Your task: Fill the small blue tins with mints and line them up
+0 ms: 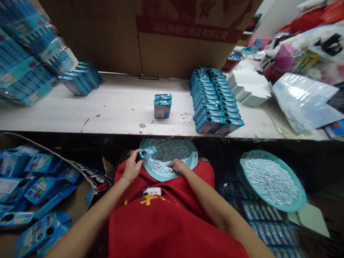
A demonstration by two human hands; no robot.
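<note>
My left hand [132,167] is closed round a small blue candy box [148,152], held tilted over the left rim of a turquoise basin [194,163]. A dark round hole shows in the box's top. Small white round candies [158,166] fill the basin, which sits at my lap. My right hand [178,166] reaches into them with its fingers curled and the tips down among the pieces; what they grip, if anything, is hidden. Just beyond the basin, two more blue boxes [162,107] stand upright on the white bench [120,107].
Two rows of upright blue boxes [212,104] stand right of centre. A few others [80,79] lean at left, near wrapped stacks [24,68]. A cardboard carton [107,39] blocks the back. Loose boxes [40,190] lie lower left; another candy basin [271,179] is at right.
</note>
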